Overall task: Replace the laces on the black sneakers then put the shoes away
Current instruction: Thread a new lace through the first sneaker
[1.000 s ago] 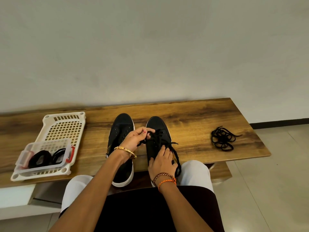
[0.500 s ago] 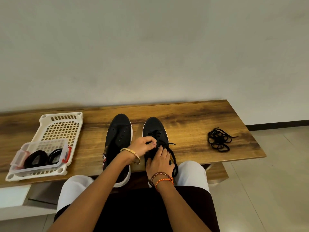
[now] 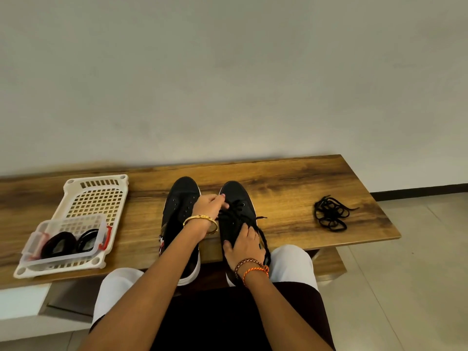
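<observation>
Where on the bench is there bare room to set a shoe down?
Bare wood lies between the right shoe and the loose laces, and between the basket and the left shoe. The middle is crowded with both hands.

I see black sneakers point(image 3: 182, 211) with white soles on a brown wood-grain counter point(image 3: 291, 188), black laces point(image 3: 329, 214), a white lattice basket point(image 3: 96, 196), a gold bangle point(image 3: 200, 219), and orange and brown cords point(image 3: 253, 268).
</observation>
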